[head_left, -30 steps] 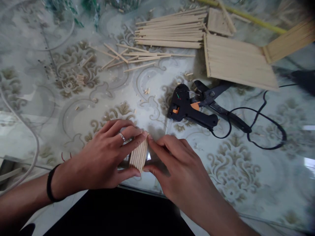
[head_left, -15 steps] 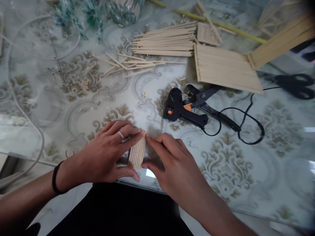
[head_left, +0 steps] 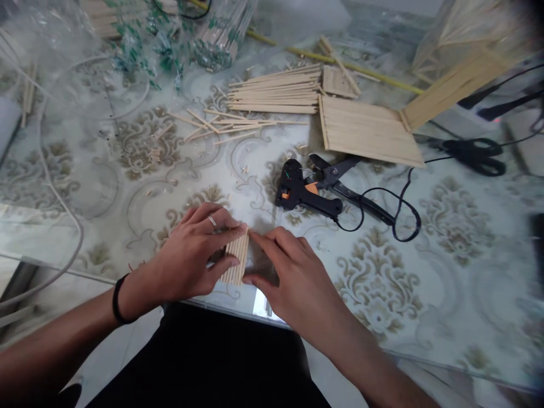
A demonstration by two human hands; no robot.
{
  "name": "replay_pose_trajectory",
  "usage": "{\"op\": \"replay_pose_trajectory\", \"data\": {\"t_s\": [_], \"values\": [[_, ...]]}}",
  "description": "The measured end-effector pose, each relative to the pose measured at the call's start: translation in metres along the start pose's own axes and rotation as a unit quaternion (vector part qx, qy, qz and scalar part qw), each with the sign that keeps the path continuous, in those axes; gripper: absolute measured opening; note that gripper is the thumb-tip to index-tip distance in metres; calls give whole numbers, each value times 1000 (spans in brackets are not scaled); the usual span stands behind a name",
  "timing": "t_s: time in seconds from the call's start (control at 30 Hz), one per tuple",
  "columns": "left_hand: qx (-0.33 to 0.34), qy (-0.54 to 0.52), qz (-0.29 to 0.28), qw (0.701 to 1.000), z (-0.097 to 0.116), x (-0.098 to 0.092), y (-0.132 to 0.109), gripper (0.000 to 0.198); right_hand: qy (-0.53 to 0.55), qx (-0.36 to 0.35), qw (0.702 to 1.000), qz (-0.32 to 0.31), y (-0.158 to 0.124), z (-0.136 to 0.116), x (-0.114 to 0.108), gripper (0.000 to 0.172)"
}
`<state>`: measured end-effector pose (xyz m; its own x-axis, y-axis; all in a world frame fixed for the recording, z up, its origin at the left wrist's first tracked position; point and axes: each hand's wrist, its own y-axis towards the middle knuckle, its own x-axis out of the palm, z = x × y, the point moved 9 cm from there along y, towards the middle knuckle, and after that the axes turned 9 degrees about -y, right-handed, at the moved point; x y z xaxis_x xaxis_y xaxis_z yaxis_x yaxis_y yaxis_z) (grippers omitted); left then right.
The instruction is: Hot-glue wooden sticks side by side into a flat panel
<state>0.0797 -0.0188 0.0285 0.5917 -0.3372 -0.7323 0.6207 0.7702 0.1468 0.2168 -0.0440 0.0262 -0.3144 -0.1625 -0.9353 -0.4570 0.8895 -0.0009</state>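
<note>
A small panel of thin wooden sticks (head_left: 238, 252), laid side by side, rests on the table near its front edge. My left hand (head_left: 191, 255) holds it from the left, the fingertips at its far end and the thumb lying across the sticks. From the other side, my right hand (head_left: 293, 269) grips the outermost stick, with the index fingertip at the far corner and the thumb at the near corner. A black glue gun (head_left: 297, 192) lies just beyond my right hand, against black-handled cutters (head_left: 340, 178).
Loose sticks (head_left: 276, 93) lie at the back, with thinner sticks (head_left: 229, 122) before them. A larger joined wooden panel (head_left: 369, 127) stands behind the glue gun. Black scissors (head_left: 476, 154), a yellow rod (head_left: 314, 55), green-printed plastic wrapping (head_left: 165, 51) and a white cable (head_left: 46, 170) surround the work.
My left thumb has moved up from the panel's near end onto its sticks. The right hand keeps its grip. The view has shifted, showing more of the table's back.
</note>
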Motion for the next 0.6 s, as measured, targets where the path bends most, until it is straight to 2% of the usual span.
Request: {"op": "replay_pose_trajectory", "data": {"t_s": [0.17, 0.37, 0.47, 0.6], "values": [[-72, 0, -46, 996, -10, 2, 12, 36, 8, 0, 1000, 0, 1, 0, 0, 63], [-107, 28, -111, 988, -15, 7, 30, 37, 8, 3, 1000, -20, 3, 2, 3, 57], [-98, 15, -119, 988, -19, 7, 30, 41, 14, 7, 1000, -14, 3, 4, 2, 58], [-37, -4, -112, 993, -20, 7, 19, 57, 18, 7, 1000, -4, 0, 6, 2, 57]]}}
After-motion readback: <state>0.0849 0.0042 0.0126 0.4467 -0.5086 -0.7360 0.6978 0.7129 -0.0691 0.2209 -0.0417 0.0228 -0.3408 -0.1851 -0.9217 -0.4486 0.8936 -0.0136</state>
